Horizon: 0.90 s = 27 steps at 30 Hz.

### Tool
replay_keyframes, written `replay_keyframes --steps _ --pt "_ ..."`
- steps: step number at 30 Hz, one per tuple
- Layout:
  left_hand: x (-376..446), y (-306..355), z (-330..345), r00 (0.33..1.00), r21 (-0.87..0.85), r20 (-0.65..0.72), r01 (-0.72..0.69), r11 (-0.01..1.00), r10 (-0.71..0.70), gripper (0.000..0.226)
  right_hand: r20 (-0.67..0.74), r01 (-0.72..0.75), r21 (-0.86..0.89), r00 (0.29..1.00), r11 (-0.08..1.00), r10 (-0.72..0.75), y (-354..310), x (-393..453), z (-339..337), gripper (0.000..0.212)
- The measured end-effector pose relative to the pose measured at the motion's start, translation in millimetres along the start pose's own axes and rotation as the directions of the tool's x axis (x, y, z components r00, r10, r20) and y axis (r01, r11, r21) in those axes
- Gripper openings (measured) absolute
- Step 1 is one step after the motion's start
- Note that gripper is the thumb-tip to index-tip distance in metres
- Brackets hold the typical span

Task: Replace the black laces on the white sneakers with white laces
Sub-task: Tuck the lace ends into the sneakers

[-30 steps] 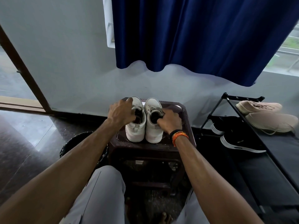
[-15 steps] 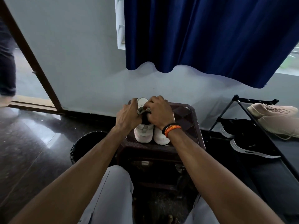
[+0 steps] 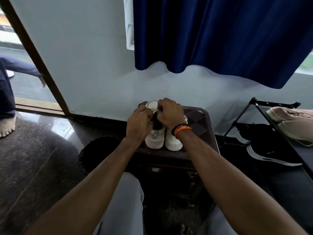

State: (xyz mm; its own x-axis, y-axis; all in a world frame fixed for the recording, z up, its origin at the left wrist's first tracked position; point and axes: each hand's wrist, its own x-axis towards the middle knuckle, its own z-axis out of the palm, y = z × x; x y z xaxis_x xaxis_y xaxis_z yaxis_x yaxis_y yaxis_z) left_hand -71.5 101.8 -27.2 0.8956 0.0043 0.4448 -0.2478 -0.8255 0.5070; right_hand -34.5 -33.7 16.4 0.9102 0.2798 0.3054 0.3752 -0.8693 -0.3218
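Two white sneakers stand side by side, toes toward me, on a dark brown stool [image 3: 201, 126]. The left sneaker [image 3: 155, 139] shows a dark opening under my fingers; the right sneaker [image 3: 173, 141] is partly covered by my wrist. My left hand [image 3: 139, 124] grips the left sneaker's side at its opening. My right hand [image 3: 169, 112], with a black and orange wristband, reaches across and closes on the same sneaker's collar. No laces can be made out; my fingers hide the tongue area.
A dark round bin [image 3: 96, 150] sits left of the stool. A black shoe rack [image 3: 271, 116] at right holds beige shoes [image 3: 293, 122] and black sneakers [image 3: 271, 153]. A blue curtain [image 3: 220, 34] hangs above. Another person's bare foot [image 3: 6, 126] stands by the doorway at left.
A second ago each hand held its own sneaker. My right hand has crossed over to the left sneaker, and both hands now work at its opening. The camera has swung left.
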Motion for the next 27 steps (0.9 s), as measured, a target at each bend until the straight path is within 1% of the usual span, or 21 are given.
replay_keyframes --steps 3,6,8,12,16,18,19,20,21,22,24,26,27 --pt "-3.3 -1.0 -2.0 1.0 0.037 -0.008 -0.027 0.999 0.028 0.005 0.026 -0.045 0.001 0.999 0.999 0.045 -2.1 2.9 -1.4 0.004" --pt "-5.0 0.7 -3.6 1.0 0.057 -0.006 -0.014 0.998 0.014 0.005 0.041 -0.068 -0.002 0.997 0.998 0.068 -3.9 2.9 -4.4 0.004" --pt "-3.3 3.9 -4.8 1.0 0.057 -0.009 0.027 0.998 -0.027 0.007 0.039 -0.084 0.002 0.996 0.996 0.084 -5.4 2.2 -4.9 0.008" --pt "3.9 10.8 -6.8 0.991 0.001 -0.02 0.136 0.991 -0.136 0.029 0.018 -0.115 0.026 0.993 0.993 0.114 -7.5 2.4 -4.9 0.01" --pt "11.6 15.7 -5.7 0.975 -0.018 -0.004 0.222 0.975 -0.222 0.034 -0.006 -0.168 0.071 0.986 0.983 0.168 -9.2 0.5 -2.8 0.011" --pt "14.3 12.2 -5.8 0.966 -0.02 0.035 0.257 0.966 -0.257 0.036 -0.007 -0.175 0.099 0.984 0.98 0.177 -7.7 -0.7 -1.8 0.011" --pt "14.4 8.4 -4.5 0.964 -0.024 0.057 0.262 0.965 -0.26 0.032 -0.005 -0.172 0.116 0.985 0.978 0.174 -6.2 -1.1 -2.8 0.011" --pt "13.4 4.1 -2.8 0.962 -0.029 0.079 0.265 0.964 -0.262 0.023 -0.002 -0.167 0.145 0.986 0.975 0.169 -2.8 -1.6 -3.6 0.011" --pt "11.6 0.5 -1.7 0.957 -0.03 0.1 0.276 0.961 -0.272 0.014 -0.008 -0.162 0.184 0.986 0.97 0.166 1.1 -3.2 -5.0 0.015" --pt "9.7 -2.5 -0.4 0.951 -0.037 0.116 0.292 0.956 -0.286 0.012 -0.024 -0.164 0.223 0.985 0.961 0.173 6.1 -6.3 -5.9 0.021" --pt "6.1 -5.2 3.2 0.944 -0.051 0.121 0.314 0.948 -0.307 0.014 -0.1 -0.205 0.284 0.965 0.937 0.241 18.6 -16.1 -8.9 0.03" --pt "4.6 -1.8 4.4 0.932 -0.036 0.116 0.348 0.937 -0.342 0.014 -0.176 -0.323 0.327 0.903 0.888 0.393 32.6 -28.4 -13.6 0.037" --pt "5.3 -1.6 5.7 0.926 -0.023 0.11 0.366 0.93 -0.362 0.017 -0.166 -0.401 0.362 0.86 0.841 0.482 39.8 -34.6 -16.2 0.042"
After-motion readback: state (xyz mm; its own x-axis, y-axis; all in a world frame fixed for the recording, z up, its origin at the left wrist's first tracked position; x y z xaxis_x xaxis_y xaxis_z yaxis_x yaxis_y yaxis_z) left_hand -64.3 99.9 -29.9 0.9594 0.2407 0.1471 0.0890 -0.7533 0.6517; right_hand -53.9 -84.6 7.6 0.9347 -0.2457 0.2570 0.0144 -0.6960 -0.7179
